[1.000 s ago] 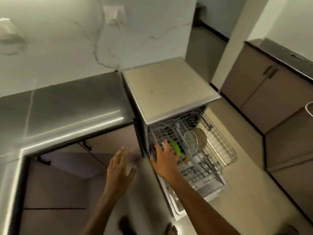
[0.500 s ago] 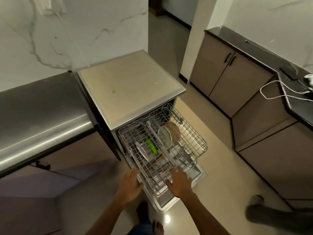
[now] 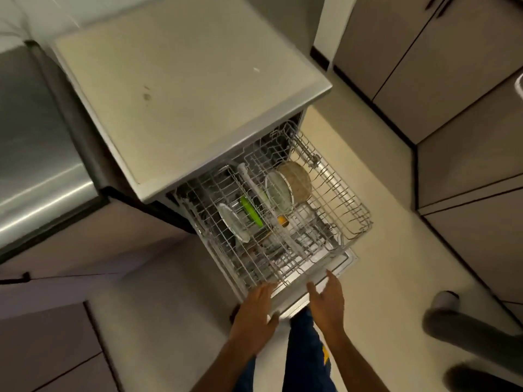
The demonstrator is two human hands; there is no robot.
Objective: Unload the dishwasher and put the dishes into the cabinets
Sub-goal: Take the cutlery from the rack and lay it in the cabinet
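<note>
Dishwasher [image 3: 195, 89] stands at the end of the steel counter [image 3: 36, 154], door down, wire rack [image 3: 283, 222] drawn out over it. Still loaded: a pale plate [image 3: 233, 222] on edge at the rack's left, a green plate [image 3: 250, 212] just beside it, a second pale plate [image 3: 278, 192] further right leaning against a tan bowl [image 3: 297, 181]. Something small and orange [image 3: 282, 220] sits low between them; cannot identify it.

Left hand [image 3: 256, 309] at the rack's near left corner, fingers straight, touching or almost touching the wire; holds nothing. Right hand [image 3: 328, 297] just off the near edge, fingers spread and relaxed, also holding nothing. Whether it touches the rack: cannot tell.

Judgement: unloading proper not yet begun; the step in hand is positioning the rack. No dish is out.

Next move calls for a reach over the near wires to one upright plate, lifted straight up clear of the tines, then carried to the cabinets [image 3: 441, 69] across the floor. Someone else's foot [image 3: 447, 299] near the right side of that path
</note>
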